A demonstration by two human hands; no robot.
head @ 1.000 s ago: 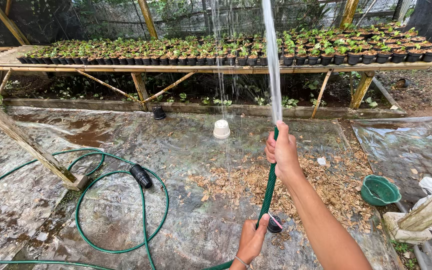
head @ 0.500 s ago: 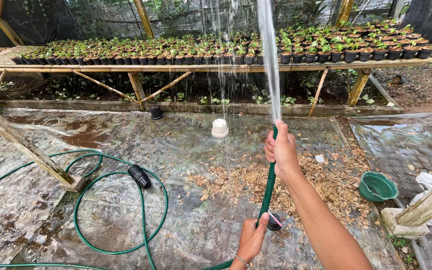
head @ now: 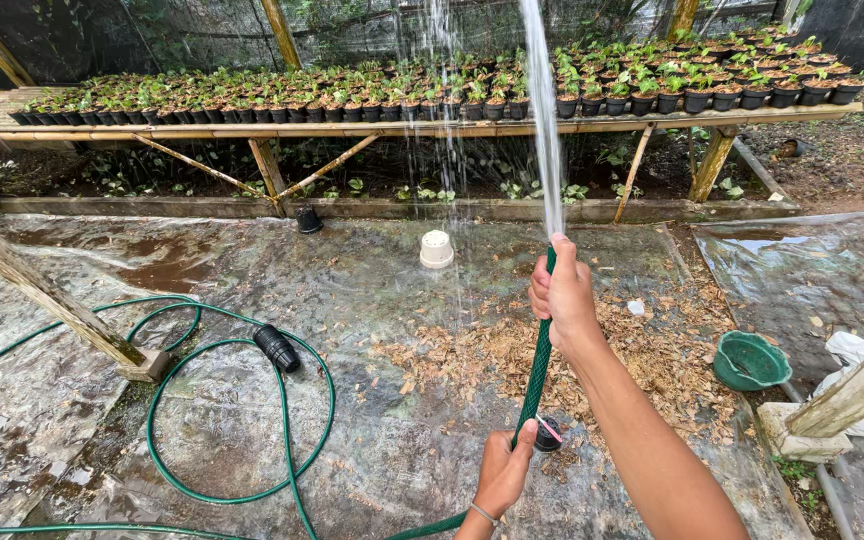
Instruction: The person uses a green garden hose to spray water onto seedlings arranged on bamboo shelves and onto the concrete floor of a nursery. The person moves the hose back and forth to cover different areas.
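Both hands keep their grip clamped on the thin dark green rubber hose (head: 536,375): right hand (head: 562,297) at its spraying tip, left hand (head: 502,472) lower, water arcing toward black potted seedlings (head: 592,95) on the long wooden bench (head: 402,128).

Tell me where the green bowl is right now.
The green bowl sits on the ground at the right of the head view, beside the dry leaf litter, by a wooden post.

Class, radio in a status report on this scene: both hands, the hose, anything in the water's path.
Right hand gripping green hose at its nozzle end; left hand holding it lower down. Water jet arcing up toward potted seedlings on wooden bench. Nothing blocking the stream.
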